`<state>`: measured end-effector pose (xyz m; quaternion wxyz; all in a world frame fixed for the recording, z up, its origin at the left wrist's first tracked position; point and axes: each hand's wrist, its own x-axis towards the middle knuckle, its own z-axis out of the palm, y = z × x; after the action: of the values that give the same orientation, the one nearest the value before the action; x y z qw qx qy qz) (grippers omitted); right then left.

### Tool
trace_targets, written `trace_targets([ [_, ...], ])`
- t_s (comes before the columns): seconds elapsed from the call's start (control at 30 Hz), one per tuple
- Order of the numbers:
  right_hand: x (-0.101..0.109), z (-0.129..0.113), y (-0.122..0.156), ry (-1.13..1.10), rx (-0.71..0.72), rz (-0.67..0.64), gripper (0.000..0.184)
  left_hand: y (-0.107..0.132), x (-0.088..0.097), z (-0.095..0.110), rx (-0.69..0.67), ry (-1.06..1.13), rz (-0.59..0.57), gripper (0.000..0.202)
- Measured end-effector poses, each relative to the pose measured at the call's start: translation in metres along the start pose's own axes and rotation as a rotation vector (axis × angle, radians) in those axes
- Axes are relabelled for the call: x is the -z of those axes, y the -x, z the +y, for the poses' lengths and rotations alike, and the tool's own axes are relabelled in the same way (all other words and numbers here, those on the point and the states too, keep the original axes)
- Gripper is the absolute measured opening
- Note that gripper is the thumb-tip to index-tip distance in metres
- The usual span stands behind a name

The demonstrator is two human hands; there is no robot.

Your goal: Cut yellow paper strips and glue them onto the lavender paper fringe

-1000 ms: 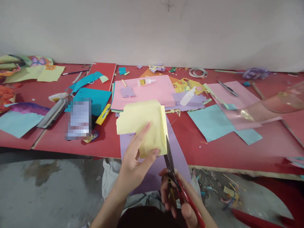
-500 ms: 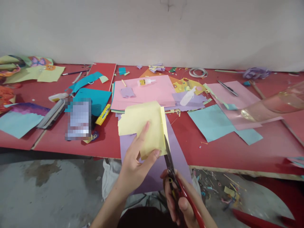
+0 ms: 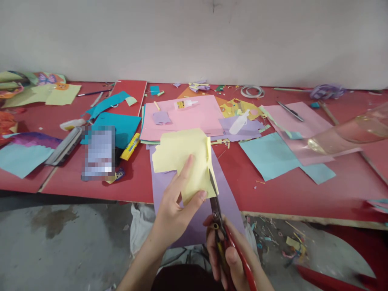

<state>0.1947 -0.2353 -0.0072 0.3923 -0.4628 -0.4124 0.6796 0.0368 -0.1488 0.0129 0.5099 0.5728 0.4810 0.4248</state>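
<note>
Head view, yellow paper: the yellow paper (image 3: 169,151) is up in front of the body, over the purple sheet (image 3: 194,232) at the near edge of the table (image 3: 242,194); whether its far part rests on anything, I cannot tell.
Left fingers: the left hand (image 3: 171,214) has them clamped on the paper, thumb near the lower right corner, forefinger flat on the face; the others are mostly hidden.
Right fingers: the right hand (image 3: 230,254) has them wrapped round the handles of the scissors (image 3: 215,210).
Blades: at the lower right edge of the paper, one showing in front of it; the other cannot be made out clearly.
Paper weight and feel: very light, I judge; stiff enough to stand out from the hand, yet easily bent, creased or torn.
Paper hold: best pinched lightly between thumb and forefinger, close to the cutting edge but clear of the blades; a narrow strip along the right side looks folded and would give first.
Scissors feel: probably the heavier item, rigid, with smooth handles.
Scissors hold: by the handles only, well behind the pivot.
Nearby: pink sheet (image 3: 194,117) just beyond, with a glue bottle (image 3: 183,105) on it.
</note>
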Motion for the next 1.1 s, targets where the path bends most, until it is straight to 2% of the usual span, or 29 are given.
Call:
trace_targets([
  [0.33,-0.003,0.008,-0.002,-0.053,-0.066,0.058,0.078,0.0,-0.002,0.0,0.003,0.006,0.016,0.071],
  [0.57,0.002,0.002,-0.004,-0.035,-0.185,0.069,0.074,0.0,-0.001,-0.002,0.004,0.012,0.013,0.074],
  [0.73,0.003,0.0,-0.002,0.023,-0.094,0.07,0.074,0.0,0.001,-0.001,0.018,0.032,-0.022,0.074],
  [0.9,-0.001,0.0,-0.005,-0.037,-0.033,0.07,0.08,0.001,-0.005,0.002,0.039,0.062,-0.039,0.069],
  [1.1,-0.001,0.001,-0.012,-0.011,-0.095,0.079,0.077,0.001,-0.007,0.002,0.048,0.024,-0.035,0.066],
])
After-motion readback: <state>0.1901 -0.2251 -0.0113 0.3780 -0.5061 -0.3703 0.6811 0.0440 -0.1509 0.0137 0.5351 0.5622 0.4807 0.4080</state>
